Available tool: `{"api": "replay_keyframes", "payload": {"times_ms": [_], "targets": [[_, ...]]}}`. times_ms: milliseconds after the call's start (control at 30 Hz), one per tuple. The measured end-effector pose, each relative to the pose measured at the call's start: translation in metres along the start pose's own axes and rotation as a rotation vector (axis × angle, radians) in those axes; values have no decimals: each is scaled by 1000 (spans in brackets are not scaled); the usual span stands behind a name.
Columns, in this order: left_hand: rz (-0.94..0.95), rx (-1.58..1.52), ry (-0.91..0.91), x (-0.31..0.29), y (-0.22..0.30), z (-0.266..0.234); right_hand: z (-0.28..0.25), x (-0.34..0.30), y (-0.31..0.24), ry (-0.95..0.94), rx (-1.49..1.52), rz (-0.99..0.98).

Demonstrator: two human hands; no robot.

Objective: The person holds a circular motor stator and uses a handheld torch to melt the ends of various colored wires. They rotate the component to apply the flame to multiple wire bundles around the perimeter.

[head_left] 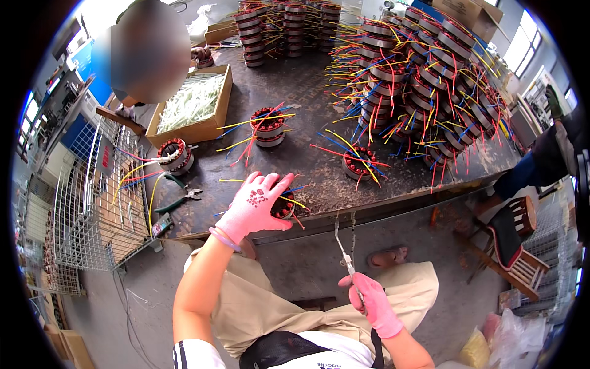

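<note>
– How far along was it?
– Left hand (255, 206) gripped a stator (284, 206) at the worktop (319, 80) edge; right hand (372, 301) was closed on a thin tool (344, 252). Three loose stators waited; stacked stators (424, 74) looked finished.

I see a brown cardboard box of white tubes (192, 101) on the dark table (307, 86). Green-handled pliers (178, 200) lie near a wire mesh basket (92, 203). A wooden chair (516, 246) stands right.

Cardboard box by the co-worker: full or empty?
Full: the cardboard box is open-topped and filled nearly to its rim with white tubing pieces.
</note>
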State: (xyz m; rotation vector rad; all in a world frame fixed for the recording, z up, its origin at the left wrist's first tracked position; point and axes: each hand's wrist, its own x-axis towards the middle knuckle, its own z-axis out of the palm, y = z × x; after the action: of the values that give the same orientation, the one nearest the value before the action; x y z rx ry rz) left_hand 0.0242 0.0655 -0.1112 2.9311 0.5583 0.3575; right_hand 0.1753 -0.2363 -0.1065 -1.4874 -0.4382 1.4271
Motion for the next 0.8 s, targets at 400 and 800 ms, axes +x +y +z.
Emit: {"api": "replay_keyframes", "payload": {"times_ms": [400, 800], "targets": [[-18, -98, 27, 1, 4, 5, 2, 12, 16, -53, 92, -2], [450, 17, 108, 8, 25, 26, -12, 6, 9, 25, 129, -41]]}}
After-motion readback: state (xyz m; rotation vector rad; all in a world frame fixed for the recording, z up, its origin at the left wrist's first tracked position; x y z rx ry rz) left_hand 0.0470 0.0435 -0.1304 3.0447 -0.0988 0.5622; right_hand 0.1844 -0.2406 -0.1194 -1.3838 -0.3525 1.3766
